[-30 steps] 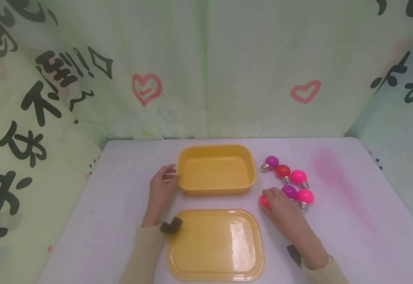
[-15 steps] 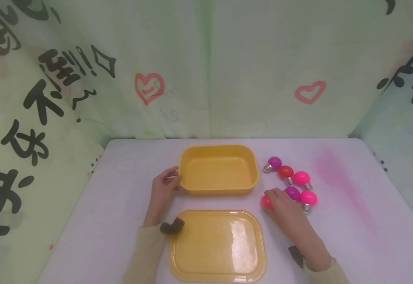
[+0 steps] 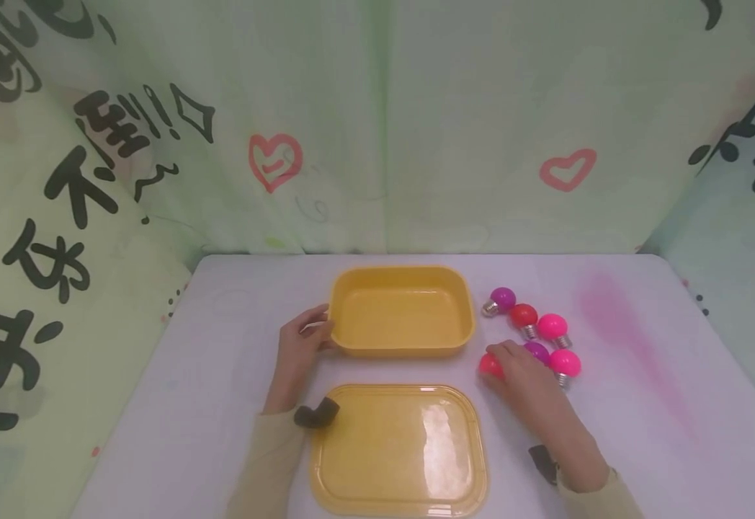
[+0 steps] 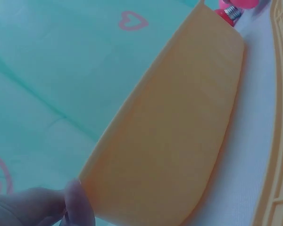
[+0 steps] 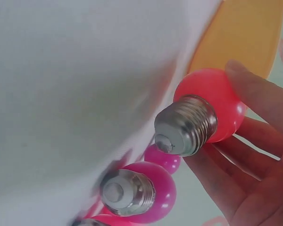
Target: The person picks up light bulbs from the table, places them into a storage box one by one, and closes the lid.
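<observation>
A yellow open-topped plastic box (image 3: pixel 403 347) stands toward the back of the table. At its left end my left hand (image 3: pixel 301 353) holds the rim; the left wrist view has fingertips (image 4: pixel 79 200) right at the box's corner. On the right, my right hand (image 3: pixel 533 393) pinches a red light bulb (image 5: pixel 212 103) by its round globe, thumb on one side and fingers on the other. Its silver screw base points away from the palm. Close beside that hand are a purple bulb (image 3: pixel 537 351), partly hidden by it, and a pink bulb (image 3: pixel 565 361).
In front of the box lies a yellow lid (image 3: pixel 384 447), flat on the white table (image 3: pixel 163 404). Behind the right hand are another purple bulb (image 3: pixel 503 297), a darker red bulb (image 3: pixel 523 315) and another pink bulb (image 3: pixel 552 325). A curtain (image 3: pixel 442 94) hangs behind the table.
The head view has shifted slightly, moving the scene a little to the right. Both hands keep nearly the same places; the right hand covers slightly more of the nearby purple bulb.
</observation>
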